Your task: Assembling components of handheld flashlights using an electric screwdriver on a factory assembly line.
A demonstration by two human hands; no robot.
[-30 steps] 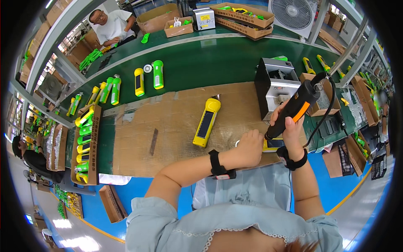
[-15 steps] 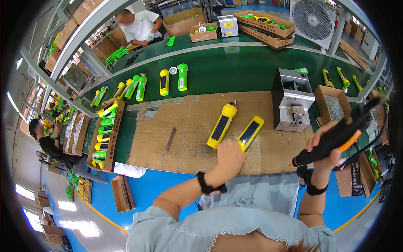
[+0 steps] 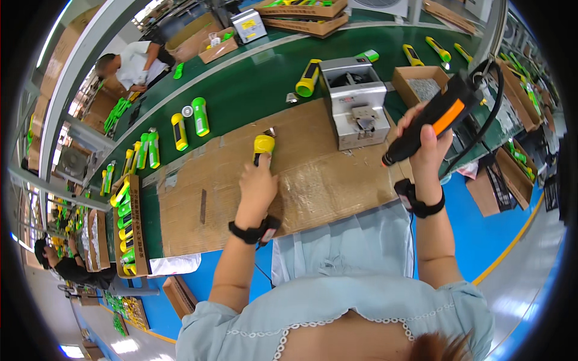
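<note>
My left hand (image 3: 257, 188) is closed around the lower part of a yellow flashlight (image 3: 264, 144) lying on the cardboard sheet. Its body is mostly hidden under my fingers, and a small metal piece shows by its head. In my right hand (image 3: 435, 144) I grip a black electric screwdriver (image 3: 428, 123) with an orange patch, raised over the right edge of the cardboard, tip pointing down left. Left of the grey machine (image 3: 361, 111) lies another yellow flashlight (image 3: 309, 78), its round end towards me.
Flat cardboard (image 3: 223, 192) covers the green bench. A carton of flashlights (image 3: 137, 234) stands at its left end. Green and yellow flashlights (image 3: 200, 117) line the far side. Beyond the machine sits a box of small parts (image 3: 421, 84). Two people work farther left.
My view has turned right. The second yellow flashlight is gone from beside my left hand, which now holds the one with the metal piece. A yellow flashlight now lies left of the machine.
</note>
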